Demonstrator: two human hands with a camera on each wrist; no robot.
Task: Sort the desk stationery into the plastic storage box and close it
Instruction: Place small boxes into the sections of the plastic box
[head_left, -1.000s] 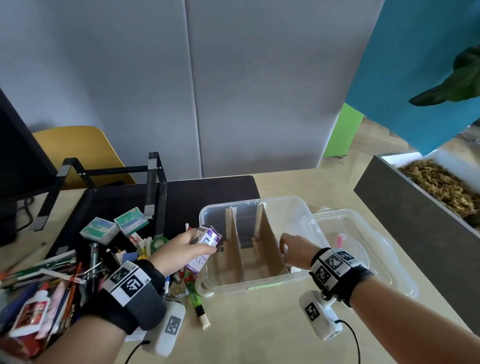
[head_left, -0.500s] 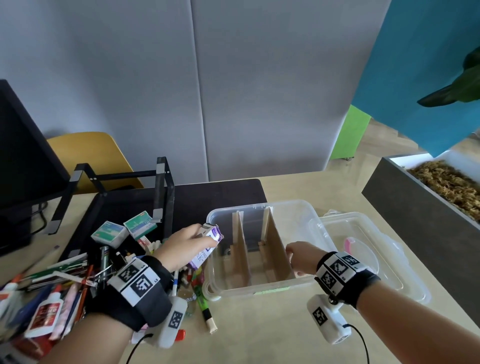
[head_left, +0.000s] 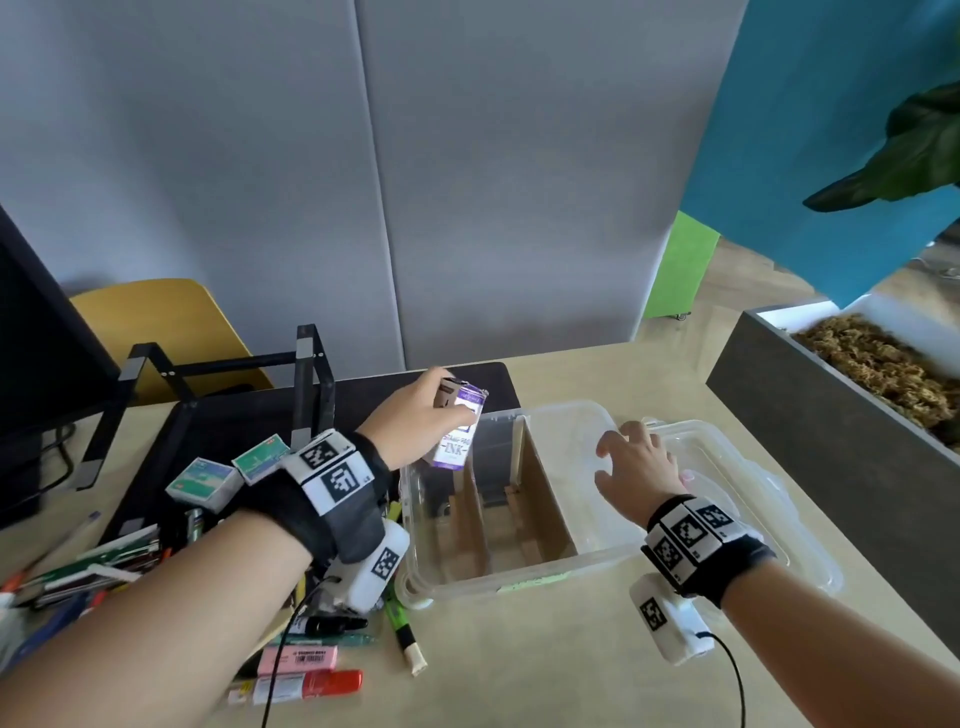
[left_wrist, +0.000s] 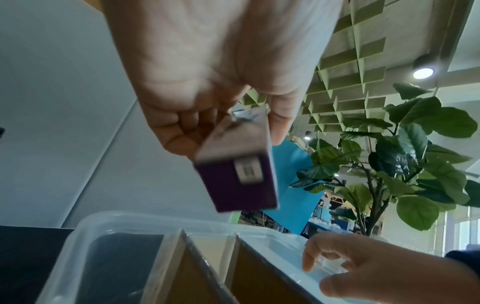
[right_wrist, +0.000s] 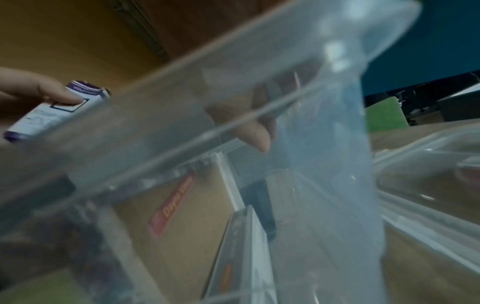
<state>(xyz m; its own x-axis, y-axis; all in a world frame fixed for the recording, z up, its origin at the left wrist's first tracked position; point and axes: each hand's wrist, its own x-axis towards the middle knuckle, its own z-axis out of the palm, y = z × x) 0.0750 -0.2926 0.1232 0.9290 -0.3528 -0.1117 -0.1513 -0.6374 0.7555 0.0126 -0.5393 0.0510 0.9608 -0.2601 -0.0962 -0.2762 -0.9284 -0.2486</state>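
A clear plastic storage box (head_left: 519, 579) with cardboard dividers (head_left: 540, 499) stands open mid-desk. My left hand (head_left: 415, 421) grips a small purple and white ink carton (head_left: 460, 431) above the box's far left corner; the left wrist view shows the carton (left_wrist: 241, 164) hanging over the rim (left_wrist: 135, 218). My right hand (head_left: 636, 467) rests with spread fingers on the box's right wall. The right wrist view is blurred, with the box wall (right_wrist: 259, 86) and the carton (right_wrist: 54, 111) in it. The lid (head_left: 753, 499) lies right of the box.
A pile of pens, markers and glue (head_left: 93, 566) covers the desk's left side, with two small green boxes (head_left: 205, 483) and highlighters (head_left: 298, 670) near the front. A black stand (head_left: 306, 384) and mat lie behind. A grey planter (head_left: 852, 415) stands at the right.
My left hand has lifted the ink carton up and right, from beside the box's left wall to above its far left corner. My right hand's fingers have spread on the right wall.
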